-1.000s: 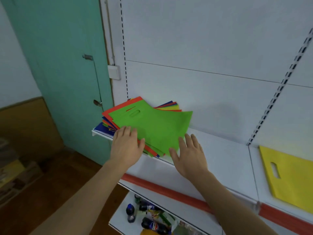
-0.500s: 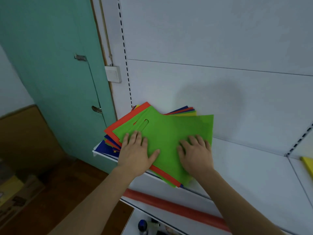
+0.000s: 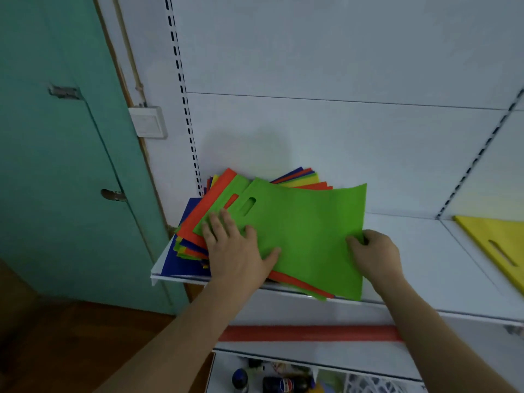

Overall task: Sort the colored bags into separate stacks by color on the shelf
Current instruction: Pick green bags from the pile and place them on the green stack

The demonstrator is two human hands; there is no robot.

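White shelf with a mixed pile of flat colored bags at its left end, just right of the teal door. The pile fans out in orange, blue, yellow and green layers; a blue bag lies lowest, reaching the shelf's front left corner. A green bag lies on top of the pile, its handle slot toward the pile's rear left and its right edge past the pile, over bare shelf. The left hand rests flat on the green bag's left part, fingers straight and spread, thumb out to the right. The right hand grips the green bag's right edge, thumb on top and fingers curled beneath. A yellow bag lies alone well to the right of the pile, in the next shelf bay. An orange strip runs along the shelf front below the pile. Bottles stand on a lower level beneath the pile.
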